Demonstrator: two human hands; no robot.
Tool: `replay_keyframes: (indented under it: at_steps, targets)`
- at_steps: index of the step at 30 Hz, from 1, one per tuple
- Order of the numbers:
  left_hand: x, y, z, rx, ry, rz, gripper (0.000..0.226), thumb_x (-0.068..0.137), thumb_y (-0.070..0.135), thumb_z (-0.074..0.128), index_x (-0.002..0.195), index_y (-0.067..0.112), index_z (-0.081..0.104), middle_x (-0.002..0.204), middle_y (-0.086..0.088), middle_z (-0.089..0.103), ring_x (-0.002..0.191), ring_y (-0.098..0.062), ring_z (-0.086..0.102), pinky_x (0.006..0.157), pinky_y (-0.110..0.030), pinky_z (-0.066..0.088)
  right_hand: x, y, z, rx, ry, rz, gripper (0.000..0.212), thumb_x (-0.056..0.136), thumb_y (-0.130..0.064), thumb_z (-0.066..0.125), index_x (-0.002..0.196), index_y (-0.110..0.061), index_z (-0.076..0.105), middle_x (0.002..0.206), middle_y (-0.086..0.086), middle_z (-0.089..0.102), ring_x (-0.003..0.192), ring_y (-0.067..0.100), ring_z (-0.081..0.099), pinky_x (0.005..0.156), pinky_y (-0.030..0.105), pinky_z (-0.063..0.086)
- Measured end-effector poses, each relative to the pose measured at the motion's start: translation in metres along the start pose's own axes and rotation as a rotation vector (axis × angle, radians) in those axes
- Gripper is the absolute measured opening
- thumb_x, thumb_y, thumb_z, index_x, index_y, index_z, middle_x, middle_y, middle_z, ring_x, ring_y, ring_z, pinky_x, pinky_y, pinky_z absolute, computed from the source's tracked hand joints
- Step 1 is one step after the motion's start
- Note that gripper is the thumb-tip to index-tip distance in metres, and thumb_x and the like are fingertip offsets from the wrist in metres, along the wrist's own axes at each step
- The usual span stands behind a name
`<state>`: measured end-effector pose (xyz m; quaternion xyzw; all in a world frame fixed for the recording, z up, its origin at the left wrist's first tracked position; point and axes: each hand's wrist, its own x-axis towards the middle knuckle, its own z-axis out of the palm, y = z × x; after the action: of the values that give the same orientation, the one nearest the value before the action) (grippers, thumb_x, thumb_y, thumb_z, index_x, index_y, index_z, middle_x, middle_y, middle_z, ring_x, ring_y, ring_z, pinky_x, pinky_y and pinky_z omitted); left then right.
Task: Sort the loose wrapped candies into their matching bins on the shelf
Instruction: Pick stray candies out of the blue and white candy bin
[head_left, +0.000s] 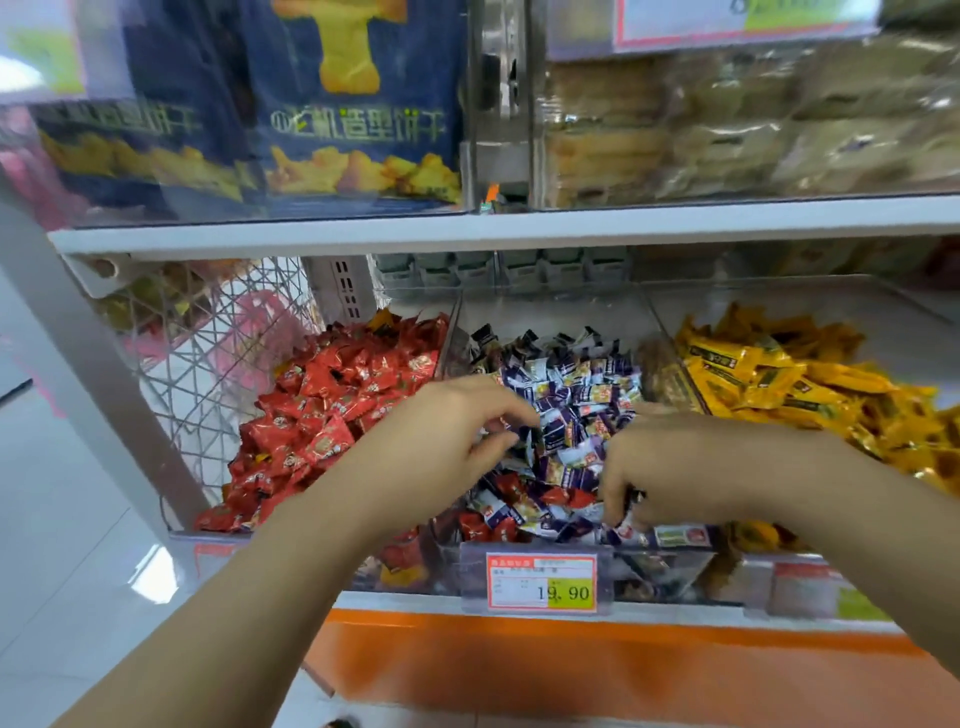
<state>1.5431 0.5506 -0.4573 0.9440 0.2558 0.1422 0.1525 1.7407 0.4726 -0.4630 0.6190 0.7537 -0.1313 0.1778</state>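
Observation:
Three clear bins stand side by side on the lower shelf. The left bin (441, 343) is heaped with red wrapped candies (332, 405). The middle bin (550, 312) holds purple and white candies (576, 384), with a few stray red candies (558, 496) mixed in near its front. The right bin (670, 332) holds yellow wrapped candies (769, 374). My left hand (457, 431) hovers over the middle bin's left part, fingers loosely curled, nothing visibly held. My right hand (670, 467) reaches down into the front of the middle bin, fingertips buried among the candies; what they pinch is hidden.
A price tag reading 19.90 (541, 582) hangs on the middle bin's front. A white wire basket (208, 353) stands left of the bins. The upper shelf (467, 228) carries blue biscuit bags (343, 104) and clear packs of biscuits (727, 124). An orange base panel (519, 670) runs below.

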Motion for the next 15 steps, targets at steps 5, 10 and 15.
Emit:
replay_keyframes:
  at_steps: [5, 10, 15]
  targets:
    - [0.033, 0.008, 0.017, 0.041, -0.344, -0.046, 0.024, 0.093, 0.018, 0.059, 0.116, 0.023, 0.065, 0.111, 0.007, 0.066, 0.096, -0.004, 0.06, 0.087, -0.023, 0.048, -0.016, 0.007, 0.009, -0.141, 0.126, 0.011, 0.024, 0.093, -0.025, 0.053, 0.107, -0.036, 0.068, 0.109, -0.02, 0.065, 0.113, 0.003, 0.05, 0.113, 0.048, -0.016]
    - [0.059, 0.005, 0.05, 0.09, -0.568, -0.065, 0.034, 0.089, 0.017, 0.064, 0.123, 0.021, 0.061, 0.116, 0.002, 0.064, 0.096, -0.013, 0.059, 0.076, -0.022, 0.04, -0.031, 0.012, 0.015, -0.147, 0.219, 0.014, 0.026, 0.093, -0.032, 0.05, 0.113, -0.044, 0.064, 0.115, -0.023, 0.062, 0.124, 0.002, 0.039, 0.11, 0.04, -0.023]
    - [0.061, 0.004, 0.063, 0.064, -0.599, -0.065, 0.047, 0.086, 0.03, 0.069, 0.129, 0.017, 0.056, 0.131, 0.001, 0.056, 0.115, -0.018, 0.052, 0.091, -0.025, 0.04, -0.033, 0.013, 0.017, -0.168, 0.239, 0.014, 0.026, 0.094, -0.034, 0.05, 0.115, -0.043, 0.063, 0.117, -0.021, 0.061, 0.122, 0.004, 0.04, 0.113, 0.041, -0.018]
